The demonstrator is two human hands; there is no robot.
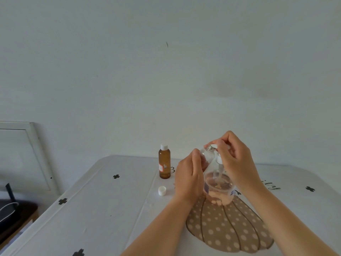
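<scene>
Head view: the left hand (188, 177) is wrapped round a small clear bottle (207, 157). It holds the bottle above the surface (110, 209), tilted so that its silver threaded neck points up toward the right hand (234, 159). The right hand's fingers are curled and pinch the white pump head (219, 159) of a larger pump bottle (219, 191), which stands on the surface just below both hands and holds pink liquid. The mouth of the small bottle sits right at the pump head; whether they touch is hidden behind the fingers.

The small bottle looks light, stiff and smooth. It is probably slippery if any liquid runs down it, so a grip round the body below the shoulder, as here, seems the safest hold. The neck is best left free. The pump bottle looks heavier and steadier thanks to its fill, but its tall top could tip it if pushed sideways, so pressure should go straight down.

To the left, an amber bottle (164, 163) with a white cap stands upright. A loose white cap (162, 191) lies nearer, apart from it.
</scene>
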